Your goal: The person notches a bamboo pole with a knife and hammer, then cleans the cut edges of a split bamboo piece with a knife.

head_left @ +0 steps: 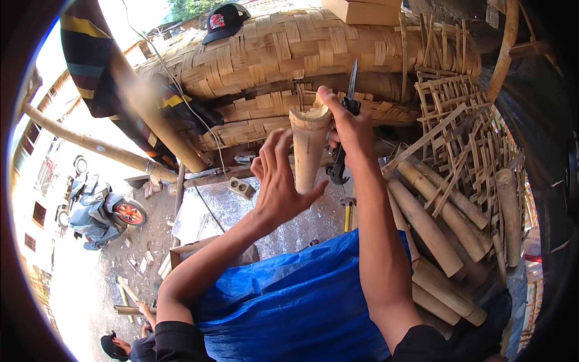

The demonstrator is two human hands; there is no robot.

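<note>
Upright in front of me is a tapering bamboo tube (309, 151) with a ragged, notched upper rim. My right hand (353, 130) is closed around a black-handled knife (352, 81). Its blade points up, and the handle's lower end is hooked. The thumb of this hand also presses on the tube's rim. My left hand (277, 175) is open beside the tube, fingers apart and thumb stretched across near its lower end. Whether its palm touches the bamboo I cannot tell. A blue tarp (289, 295) lies below my forearms.
A hammer with a yellow handle (348, 214) and a white socket strip (241, 187) lie beyond the tarp. Bamboo poles (425, 229) are piled at right. Behind stands woven bamboo matting (289, 51) bearing a black cap (224, 24). A motorbike (99, 211) and another person (123, 347) are at left.
</note>
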